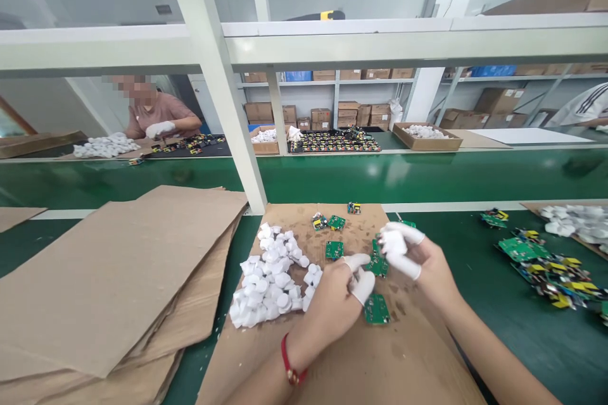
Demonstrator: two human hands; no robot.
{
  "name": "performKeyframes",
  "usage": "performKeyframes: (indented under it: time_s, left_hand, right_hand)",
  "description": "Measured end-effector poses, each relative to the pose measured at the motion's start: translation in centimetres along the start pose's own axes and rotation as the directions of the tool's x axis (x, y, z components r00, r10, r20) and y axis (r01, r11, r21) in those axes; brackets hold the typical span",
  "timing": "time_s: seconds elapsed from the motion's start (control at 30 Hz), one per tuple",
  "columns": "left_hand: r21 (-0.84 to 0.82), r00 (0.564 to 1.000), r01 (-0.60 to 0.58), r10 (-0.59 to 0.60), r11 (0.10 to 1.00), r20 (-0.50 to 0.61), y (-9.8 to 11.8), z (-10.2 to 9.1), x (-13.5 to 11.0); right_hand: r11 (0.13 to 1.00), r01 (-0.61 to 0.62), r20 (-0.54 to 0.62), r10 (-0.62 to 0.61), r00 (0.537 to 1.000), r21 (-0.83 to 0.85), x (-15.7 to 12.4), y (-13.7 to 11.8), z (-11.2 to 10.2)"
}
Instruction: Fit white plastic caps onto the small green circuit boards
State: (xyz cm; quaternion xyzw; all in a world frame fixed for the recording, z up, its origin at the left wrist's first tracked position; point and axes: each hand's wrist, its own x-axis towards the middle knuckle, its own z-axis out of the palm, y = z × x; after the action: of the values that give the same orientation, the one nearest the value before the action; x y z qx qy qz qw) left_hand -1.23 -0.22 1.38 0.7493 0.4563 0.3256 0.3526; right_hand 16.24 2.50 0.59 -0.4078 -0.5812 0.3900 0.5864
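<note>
My left hand (339,297), with white finger covers and a red wristband, reaches over the cardboard sheet (342,367). Its fingers are curled together beside the green circuit boards; anything within them is hidden. My right hand (422,259) is closed just above the boards, its covered thumb and fingers around something whitish with dark bits at its edge, too blurred to name. One green circuit board (377,309) lies below the hands and another circuit board (334,250) lies beyond my left hand. A heap of white soft-looking pieces (270,281) spreads left of my left hand.
Stacked cardboard sheets (118,266) lie at left. Assembled circuit boards (555,275) are piled at right, near more white pieces (577,221). A slanting white post (232,101) stands ahead, before the green conveyor (332,177). Across it, a person (161,111) sits with gloved hands.
</note>
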Motion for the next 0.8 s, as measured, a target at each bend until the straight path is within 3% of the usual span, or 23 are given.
performKeyframes:
  time_s: [0.03,0.1,0.17,0.27,0.37,0.47,0.53,0.63,0.73,0.8]
  left_hand:
    - [0.181,0.996,-0.089,0.085,0.979,0.033,0.1,0.0,-0.1]
    - [0.444,0.955,-0.285,0.212,0.849,0.207,0.0,0.3,-0.5]
    - [0.564,0.893,-0.44,0.27,0.699,0.361,-0.4,0.9,-0.8]
    - [0.643,0.848,-0.528,0.306,0.554,0.432,-1.4,2.1,-1.1]
    - [0.659,0.804,-0.592,0.385,0.463,0.453,-2.5,2.9,-0.9]
    - [0.622,0.723,-0.674,0.529,0.399,0.444,-3.4,3.7,-0.3]
    - [0.58,0.664,-0.723,0.613,0.376,0.429,-3.8,4.2,0.0]
    - [0.471,0.59,-0.799,0.64,0.373,0.493,-4.4,4.8,0.4]
    - [0.408,0.56,-0.828,0.618,0.385,0.552,-4.6,5.1,0.3]
    - [0.452,0.588,-0.805,0.613,0.384,0.527,-4.5,5.1,0.1]
  right_hand:
    - [0.998,-0.056,-0.087,0.059,0.994,0.036,0.9,0.4,-0.5]
    - [0.988,-0.157,-0.196,0.155,0.968,0.01,3.2,1.4,-1.5]
    - [0.965,-0.237,-0.193,0.213,0.958,-0.115,5.8,2.6,-2.5]
    - [0.91,-0.3,-0.183,0.255,0.949,-0.285,9.9,4.4,-3.5]
    - [0.806,-0.343,-0.224,0.266,0.938,-0.483,13.7,6.0,-3.7]
    - [0.67,-0.386,-0.294,0.252,0.922,-0.634,16.7,7.4,-3.6]
    - [0.581,-0.411,-0.336,0.239,0.911,-0.702,17.9,8.2,-3.5]
    - [0.466,-0.411,-0.333,0.243,0.911,-0.784,18.4,9.2,-3.5]
    - [0.395,-0.348,-0.254,0.271,0.928,-0.85,18.0,9.9,-3.3]
    - [0.381,-0.285,-0.187,0.275,0.943,-0.879,17.6,9.6,-2.9]
